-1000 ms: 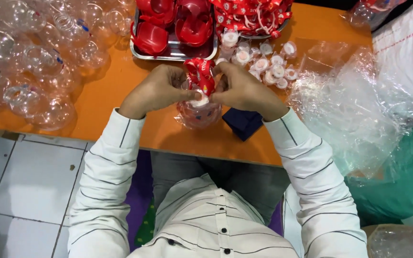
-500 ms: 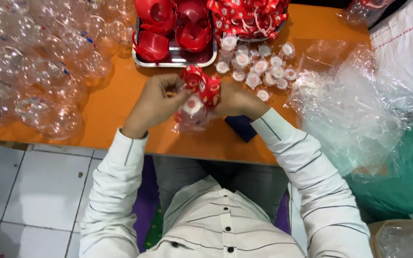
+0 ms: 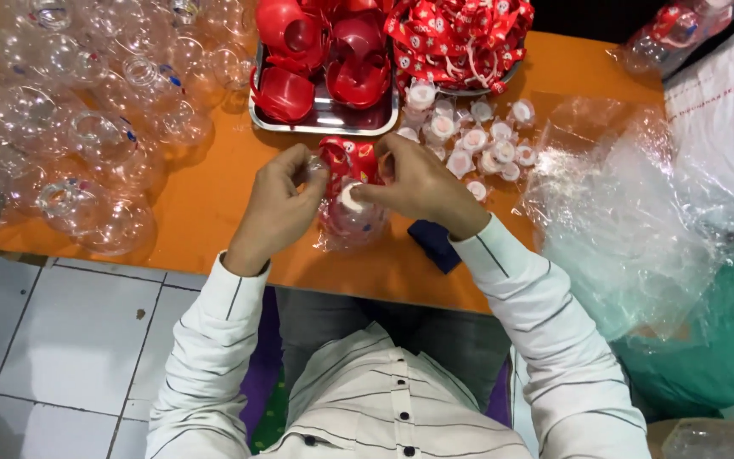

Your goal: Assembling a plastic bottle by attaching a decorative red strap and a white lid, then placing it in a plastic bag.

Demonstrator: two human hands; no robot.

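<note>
A metal tray (image 3: 324,126) holding red plastic bowl-shaped pieces (image 3: 286,93) is sitting at the far edge of the orange tabletop (image 3: 206,191), straight beyond the hands. Just right of it, a heap of red patterned ribbons (image 3: 460,38) is spilling over a second tray. A scatter of small white caps (image 3: 469,140) is lying between that heap and the right hand, close to its knuckles. To the left, a large pile of clear plastic globes (image 3: 87,127) is crowding that end of the tabletop, well apart from the hands. Crumpled clear plastic bags (image 3: 630,212) are covering the right end, and a dark blue object (image 3: 435,245) is lying partly under the right wrist.

Both forearms, in white striped sleeves, are reaching forward and angling inward so that the hands are meeting over the near middle of the tabletop. The left hand (image 3: 278,208) is curling, its thumb and fingertips pinching the left side of a clear globe (image 3: 350,225) near its neck. The right hand (image 3: 422,183) is closing from the other side, its fingers gripping a red patterned ribbon (image 3: 346,161) at the top of the globe beside its white cap (image 3: 352,197). The globe is resting between the two hands, low against the tabletop, partly hidden by the fingers.
</note>
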